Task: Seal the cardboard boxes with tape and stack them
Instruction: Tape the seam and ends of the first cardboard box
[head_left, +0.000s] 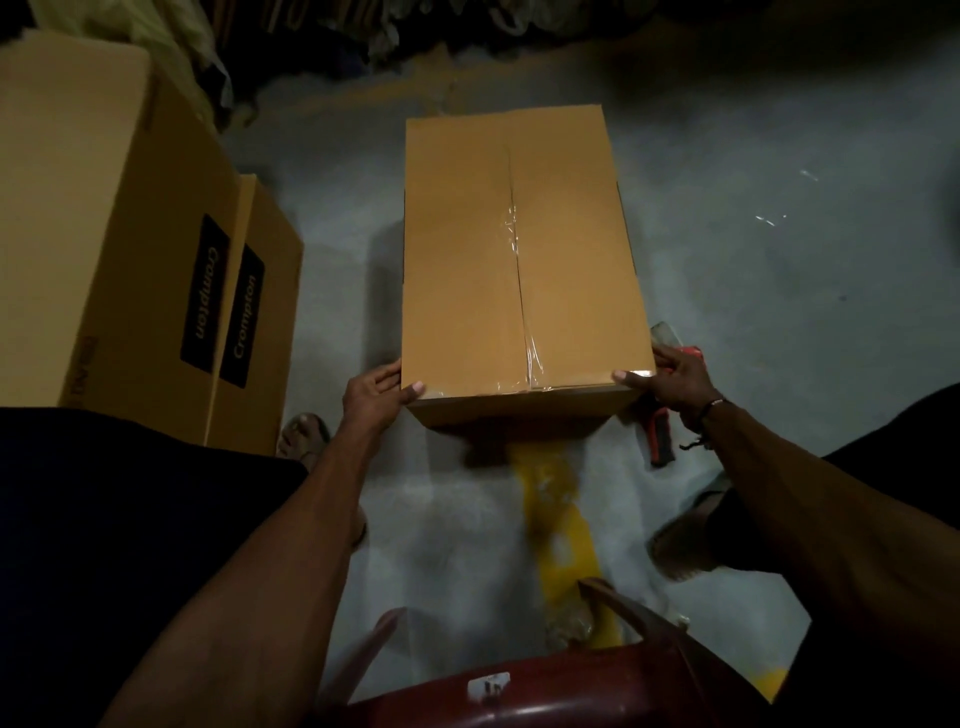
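The left hand (375, 393) is gripping the near left corner of the cardboard box (519, 260), thumb lying on the top and fingers wrapping down the side; the right hand (670, 382) is clasping the near right corner the same way. The box is sitting on the grey floor (779, 270) directly in front of the person, its top flaps closed and a strip of clear tape (522, 291) running along the centre seam.

Judging from this, the grip is only taking the near corners, so the far end is likely to sag or swing on lifting, and the box may be slipping out. The tape is looking wrinkled, so the seam could be peeling open under load. A red tape dispenser (662, 441) is lying just beside the right wrist and could be getting kicked or stepped on.

Counting: one box in hand, two printed boxes (104, 234) standing at the left, one dispenser, one red stool (545, 696), two hands.
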